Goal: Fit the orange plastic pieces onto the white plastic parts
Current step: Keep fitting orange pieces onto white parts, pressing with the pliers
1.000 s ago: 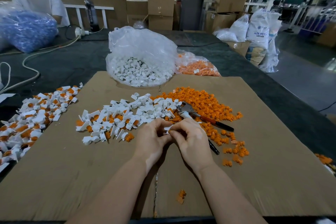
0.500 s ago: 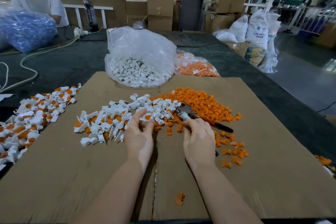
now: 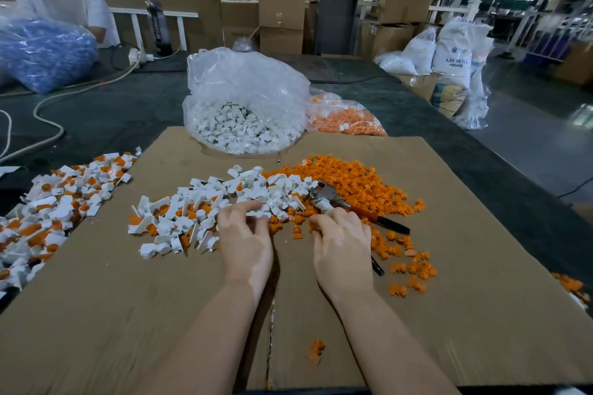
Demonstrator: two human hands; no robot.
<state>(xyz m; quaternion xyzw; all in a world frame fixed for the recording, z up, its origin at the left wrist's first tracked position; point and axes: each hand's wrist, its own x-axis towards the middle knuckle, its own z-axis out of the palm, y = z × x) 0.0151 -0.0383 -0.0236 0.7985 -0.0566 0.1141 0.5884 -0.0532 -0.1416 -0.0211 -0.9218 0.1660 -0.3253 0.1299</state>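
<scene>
A pile of white plastic parts (image 3: 205,212), some with orange pieces fitted, lies on the cardboard's middle. Right of it spreads a heap of loose orange pieces (image 3: 353,183). My left hand (image 3: 245,240) reaches into the near edge of the white pile, and its fingertips pinch a white part. My right hand (image 3: 343,247) sits at the near edge of the orange heap, fingers curled down, with thumb and forefinger closing on an orange piece. The hands are apart.
Pliers (image 3: 324,196) with a red and black handle lie just beyond my right hand. Fitted parts (image 3: 57,202) are heaped at the left. Bags of white parts (image 3: 244,128) and orange pieces (image 3: 346,122) stand behind the cardboard sheet (image 3: 481,298). A person (image 3: 61,0) sits far left.
One second ago both hands were together over one part. They have separated: the left went into the white pile, the right toward the orange heap.
</scene>
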